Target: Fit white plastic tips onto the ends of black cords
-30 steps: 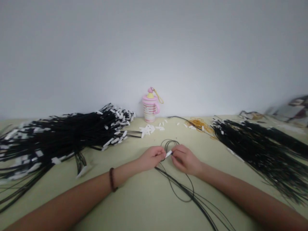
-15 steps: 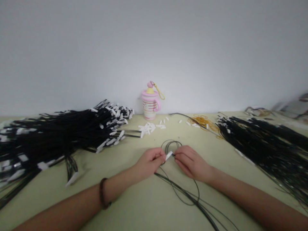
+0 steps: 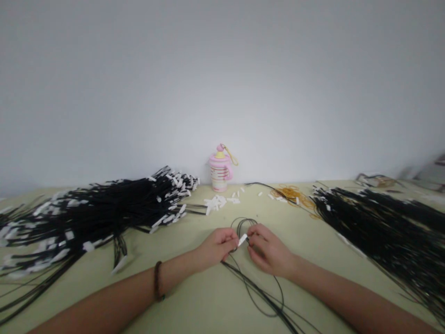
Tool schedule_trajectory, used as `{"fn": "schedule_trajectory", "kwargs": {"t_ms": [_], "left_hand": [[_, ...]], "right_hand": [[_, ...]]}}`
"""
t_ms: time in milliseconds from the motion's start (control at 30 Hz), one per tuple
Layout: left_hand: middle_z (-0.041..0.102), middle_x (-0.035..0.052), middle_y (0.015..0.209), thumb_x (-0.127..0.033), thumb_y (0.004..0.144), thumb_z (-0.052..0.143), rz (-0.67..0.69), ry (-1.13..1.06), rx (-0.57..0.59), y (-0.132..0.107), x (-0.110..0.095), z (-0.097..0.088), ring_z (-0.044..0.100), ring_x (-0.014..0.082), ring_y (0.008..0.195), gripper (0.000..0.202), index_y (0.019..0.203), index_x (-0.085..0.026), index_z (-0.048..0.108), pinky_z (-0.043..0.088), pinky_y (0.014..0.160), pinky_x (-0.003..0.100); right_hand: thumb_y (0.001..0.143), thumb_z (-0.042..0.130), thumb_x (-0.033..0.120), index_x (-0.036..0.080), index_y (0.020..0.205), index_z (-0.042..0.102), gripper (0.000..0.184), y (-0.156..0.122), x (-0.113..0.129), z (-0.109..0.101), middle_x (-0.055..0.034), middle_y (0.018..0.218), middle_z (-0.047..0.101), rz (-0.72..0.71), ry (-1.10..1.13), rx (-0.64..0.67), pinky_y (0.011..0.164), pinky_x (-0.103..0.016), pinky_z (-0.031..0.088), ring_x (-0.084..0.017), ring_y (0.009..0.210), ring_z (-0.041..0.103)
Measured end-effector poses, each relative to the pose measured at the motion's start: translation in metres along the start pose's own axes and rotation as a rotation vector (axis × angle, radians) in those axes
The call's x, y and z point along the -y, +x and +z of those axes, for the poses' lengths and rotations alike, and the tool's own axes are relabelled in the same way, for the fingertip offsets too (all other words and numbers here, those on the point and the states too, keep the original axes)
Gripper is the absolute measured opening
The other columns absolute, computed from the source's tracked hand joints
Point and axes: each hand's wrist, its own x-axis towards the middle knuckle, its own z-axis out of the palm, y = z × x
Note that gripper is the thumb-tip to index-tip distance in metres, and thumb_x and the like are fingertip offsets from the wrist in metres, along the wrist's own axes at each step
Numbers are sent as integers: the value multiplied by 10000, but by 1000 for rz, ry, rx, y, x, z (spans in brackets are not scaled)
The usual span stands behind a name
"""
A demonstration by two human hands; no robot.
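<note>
Near the middle of the table, my left hand (image 3: 219,246) pinches a small white connector (image 3: 242,240) between thumb and fingers. From the right, my right hand (image 3: 269,249) is closed on thin black wires (image 3: 247,239) at the connector's other end. Whether the wire tips sit inside the connector is too small to tell. A loop of the wires (image 3: 239,225) arches behind both hands. More black wires (image 3: 259,292) trail from under my left hand toward the front edge, with a loose loop beneath my right wrist.
A big heap of black wires with white connectors (image 3: 132,199) lies at left. Loose white connectors (image 3: 216,202) are scattered before a pink lidded mug (image 3: 219,174) by the wall. Yellow rubber bands (image 3: 294,195) and a bundle of black wires (image 3: 375,227) lie at right.
The view has tilted up, so everything sits lower in the picture. Both hands keep their hold, and my right hand appears slightly closer to the left one.
</note>
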Motion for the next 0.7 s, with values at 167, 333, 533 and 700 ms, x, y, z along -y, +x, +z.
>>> {"fn": "schedule_trajectory", "kwargs": {"t_ms": [167,333,533,700], "left_hand": [[355,-74,494,-357,719,480,9,-2,-29,0,-2,1,327,50,394,214,668,-150,473,233,376,167],[366,-65,506,-373,706,504,-25,-105,-89,2,-3,-1,312,44,404,248,672,-127,508,209,381,167],[345,-58,531,-358,695,543,-66,-281,-105,7,-1,-6,302,39,431,245,687,-114,531,194,386,158],[404,-45,551,-337,647,605,-78,-382,-134,9,-1,-10,311,33,435,233,654,-111,547,211,392,154]], "right_hand": [[720,444,103,153,875,450,164,0,0,-1,-98,924,460,25,52,-11,761,-318,421,-171,871,445],[703,452,90,140,1027,419,330,1,0,-1,-127,1042,416,27,36,-37,858,-361,378,-199,998,397],[687,476,107,142,950,487,265,1,1,-3,-143,1177,289,119,-54,-157,833,-364,373,-231,1073,326],[715,470,156,162,846,519,139,0,-3,0,-73,859,455,224,-64,-208,686,-280,399,-161,802,454]]}}
